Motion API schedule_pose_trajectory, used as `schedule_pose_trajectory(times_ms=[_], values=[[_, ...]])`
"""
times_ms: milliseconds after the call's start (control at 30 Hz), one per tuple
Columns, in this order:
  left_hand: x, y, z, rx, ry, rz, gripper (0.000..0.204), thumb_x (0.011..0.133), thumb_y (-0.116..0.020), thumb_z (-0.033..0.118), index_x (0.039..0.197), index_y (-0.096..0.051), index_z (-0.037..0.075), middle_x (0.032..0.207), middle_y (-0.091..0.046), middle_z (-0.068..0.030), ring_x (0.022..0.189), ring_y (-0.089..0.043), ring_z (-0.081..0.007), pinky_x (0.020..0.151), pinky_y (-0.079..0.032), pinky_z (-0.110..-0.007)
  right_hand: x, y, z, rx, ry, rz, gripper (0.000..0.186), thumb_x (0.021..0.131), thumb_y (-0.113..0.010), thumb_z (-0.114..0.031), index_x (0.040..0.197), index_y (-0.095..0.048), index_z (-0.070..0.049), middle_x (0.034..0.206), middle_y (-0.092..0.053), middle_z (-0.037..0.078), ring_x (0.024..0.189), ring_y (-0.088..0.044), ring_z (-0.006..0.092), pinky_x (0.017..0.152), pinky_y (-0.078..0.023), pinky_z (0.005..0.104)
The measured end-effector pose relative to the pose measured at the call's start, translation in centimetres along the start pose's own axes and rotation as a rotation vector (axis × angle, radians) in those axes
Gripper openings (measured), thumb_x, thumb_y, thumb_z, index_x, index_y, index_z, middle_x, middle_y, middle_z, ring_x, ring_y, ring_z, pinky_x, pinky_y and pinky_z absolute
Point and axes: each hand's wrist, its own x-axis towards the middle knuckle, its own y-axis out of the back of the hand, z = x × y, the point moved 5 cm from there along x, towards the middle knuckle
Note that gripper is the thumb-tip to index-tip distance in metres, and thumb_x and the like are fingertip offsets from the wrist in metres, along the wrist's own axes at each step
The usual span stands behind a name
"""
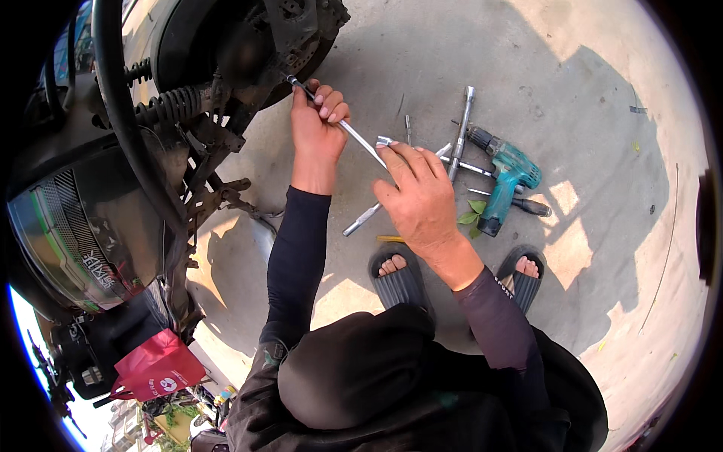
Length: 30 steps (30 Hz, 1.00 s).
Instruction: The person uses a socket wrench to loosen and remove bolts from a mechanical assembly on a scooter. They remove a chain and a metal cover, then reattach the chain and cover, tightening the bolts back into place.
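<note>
My left hand [319, 128] is closed around the shaft of a silver T-handle socket wrench [364, 143], close to its socket end. That end reaches the dark metal parts beside the wheel [248, 53] of a motorbike or scooter. Lower right of it, my right hand [422, 192] is closed over the wrench's handle end. My fingers and palm hide most of that handle. Beneath the right hand, the knurled end of another metal bar [362, 219] shows on the ground.
On the concrete right of my hands lie a crossed metal wrench [460, 132], a teal cordless drill [512, 172] and a dark-handled screwdriver [533, 206]. Green leaves [472, 213] lie by the drill. A shock-absorber spring [169, 107] is at left; a red bag [158, 365] hangs lower left.
</note>
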Motion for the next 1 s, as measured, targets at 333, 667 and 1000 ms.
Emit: schedule_pose_trajectory(times_ms=[333, 667, 1000], values=[[1.9, 1.2, 1.5, -0.049, 0.031, -0.161, 0.042, 0.108, -0.035, 0.042, 0.086, -0.048, 0.009, 0.067, -0.037, 0.0007, 0.050, -0.032, -0.0091, 0.039, -0.024, -0.024, -4.5, -3.2, 2.4, 0.886, -0.692, 0.067, 0.048, 0.095, -0.064, -0.031, 0.132, -0.052, -0.002, 0.134, -0.053, 0.019, 0.091, -0.066, 0.0227, 0.069, -0.054, 0.0313], [3.0, 0.7, 2.4, -0.062, -0.037, 0.032, 0.045, 0.106, -0.037, 0.047, 0.088, -0.050, 0.007, 0.067, -0.038, 0.0005, 0.052, -0.034, -0.0108, 0.044, -0.029, -0.025, -8.0, -2.4, -1.5, -0.035, 0.044, -0.123, 0.033, 0.093, -0.060, -0.031, 0.119, -0.067, -0.011, 0.145, -0.050, 0.011, 0.133, -0.044, 0.0298, 0.109, -0.034, 0.0471], [3.2, 0.9, 2.0, -0.285, 0.060, -0.279, 0.048, 0.106, -0.034, 0.051, 0.087, -0.052, 0.010, 0.062, -0.036, 0.0028, 0.048, -0.033, -0.0089, 0.039, -0.026, -0.024, -3.3, -5.9, 3.1, 1.353, -0.689, -0.085, 0.075, 0.104, -0.024, -0.059, 0.146, -0.038, 0.001, 0.121, -0.063, 0.022, 0.119, -0.056, 0.0276, 0.109, -0.034, 0.0404]])
